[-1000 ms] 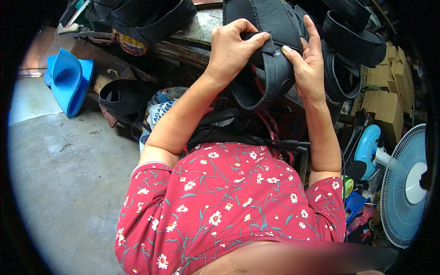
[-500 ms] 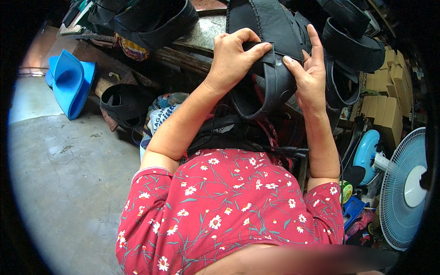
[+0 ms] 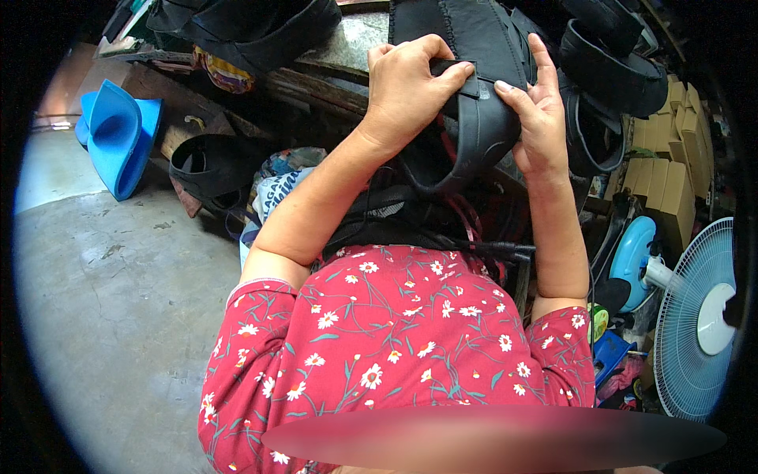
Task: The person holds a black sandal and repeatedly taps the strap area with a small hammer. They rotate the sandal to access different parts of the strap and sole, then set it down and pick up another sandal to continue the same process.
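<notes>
Above my lap I hold a black leather-like piece that bends into a wide curved band. My left hand is closed in a pinch, thumb and forefinger gripping a small square black flap at the band's upper end. On the band's right side, my right hand presses its thumb near the upper edge. One of its fingers sticks up, and the others are partly hidden behind the band. Just beyond the hands lies a long black panel with a stitched, puckered seam.
More black bands hang or lie at the right, others at the far left. Blue foam sheets stand on the concrete floor. Cardboard pieces and a fan are at the right.
My left hand and the flap have shifted slightly up in the picture. The right thumb sits a little higher, and both hands keep their grip.
</notes>
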`<action>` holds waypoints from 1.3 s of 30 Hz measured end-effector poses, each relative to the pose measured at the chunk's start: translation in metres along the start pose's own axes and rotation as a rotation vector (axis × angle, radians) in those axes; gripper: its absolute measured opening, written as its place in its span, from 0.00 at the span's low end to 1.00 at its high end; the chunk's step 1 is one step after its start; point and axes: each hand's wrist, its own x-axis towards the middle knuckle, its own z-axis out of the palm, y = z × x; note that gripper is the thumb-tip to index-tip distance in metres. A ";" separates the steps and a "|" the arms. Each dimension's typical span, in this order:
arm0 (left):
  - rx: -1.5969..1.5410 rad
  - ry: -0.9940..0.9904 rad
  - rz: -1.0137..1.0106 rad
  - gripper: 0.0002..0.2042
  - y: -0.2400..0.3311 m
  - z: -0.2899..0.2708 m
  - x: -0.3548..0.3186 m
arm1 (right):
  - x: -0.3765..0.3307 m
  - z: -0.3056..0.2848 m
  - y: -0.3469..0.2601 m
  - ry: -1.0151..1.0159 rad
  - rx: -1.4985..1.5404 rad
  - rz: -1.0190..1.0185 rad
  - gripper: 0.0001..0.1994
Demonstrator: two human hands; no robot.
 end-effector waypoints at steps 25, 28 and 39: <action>0.069 -0.030 0.047 0.14 0.004 -0.003 -0.003 | -0.001 0.006 -0.007 -0.022 -0.051 0.073 0.51; 0.055 -0.046 0.017 0.14 0.006 -0.005 -0.002 | -0.002 0.006 -0.007 -0.015 -0.043 0.119 0.51; 0.185 0.132 0.207 0.15 0.010 0.001 -0.003 | 0.005 -0.002 0.001 0.005 0.010 0.151 0.49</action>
